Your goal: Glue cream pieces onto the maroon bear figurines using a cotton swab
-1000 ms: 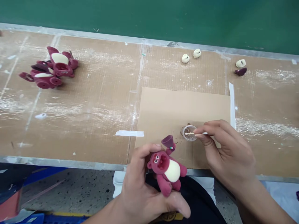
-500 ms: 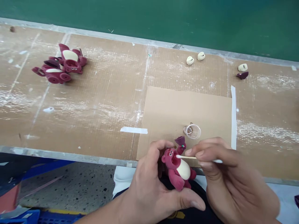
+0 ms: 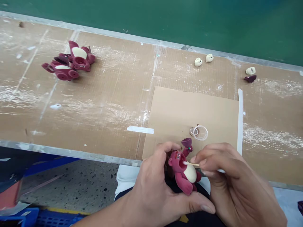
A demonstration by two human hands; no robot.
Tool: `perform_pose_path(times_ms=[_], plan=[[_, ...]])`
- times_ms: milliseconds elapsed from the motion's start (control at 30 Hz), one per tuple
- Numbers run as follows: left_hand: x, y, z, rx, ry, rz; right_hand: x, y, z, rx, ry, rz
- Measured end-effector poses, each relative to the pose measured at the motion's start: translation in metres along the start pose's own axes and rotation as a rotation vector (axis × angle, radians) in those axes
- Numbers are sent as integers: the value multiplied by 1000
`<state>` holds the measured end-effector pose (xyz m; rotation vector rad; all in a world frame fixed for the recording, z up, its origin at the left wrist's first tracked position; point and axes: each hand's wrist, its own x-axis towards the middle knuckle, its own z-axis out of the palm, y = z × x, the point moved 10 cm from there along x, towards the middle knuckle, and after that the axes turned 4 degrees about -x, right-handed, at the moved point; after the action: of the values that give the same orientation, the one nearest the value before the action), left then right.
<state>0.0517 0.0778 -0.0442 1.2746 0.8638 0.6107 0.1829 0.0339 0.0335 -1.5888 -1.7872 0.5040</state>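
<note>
My left hand (image 3: 158, 186) is closed around a toy bear figure (image 3: 182, 184), dark pink with a cream belly and a wide open mouth. The figure leans back, and its raised arm carries a purple cone-shaped piece (image 3: 187, 142). Between the thumb and fingers of my right hand (image 3: 229, 173) is a cotton swab (image 3: 192, 164). Its white tip sits at the bear's mouth; whether it touches the inside I cannot tell. Just beyond the figure, a small clear plastic cup (image 3: 200, 133) stands on a cardboard sheet (image 3: 194, 107).
Two more pink bear figures (image 3: 81, 58) lie together at the far left. Small cream parts (image 3: 209, 58) and a dark purple piece (image 3: 250, 78) lie along the back. White tape (image 3: 140, 129) is stuck at the sheet's left edge. Blue crates (image 3: 56, 217) stand on the floor at lower left.
The whole view has shifted slightly, so things appear further right. The swab's tip has moved a little lower in the bear's mouth. Both hands keep their holds.
</note>
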Motion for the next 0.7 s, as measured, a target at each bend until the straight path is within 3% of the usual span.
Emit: perform_pose_path(times_ms=[233,500,633,700], plan=[[-4,3,2,77,-50,34,3,-7,0,-82,26,-46],[-4,13,-2,167,21,138,5,-16,-3,-61,37,-129],[0,4,2,85,-47,64,2,-12,-2,85,-1,-49],[-1,-4,2,10,-83,-4,-1,0,-17,153,147,64]])
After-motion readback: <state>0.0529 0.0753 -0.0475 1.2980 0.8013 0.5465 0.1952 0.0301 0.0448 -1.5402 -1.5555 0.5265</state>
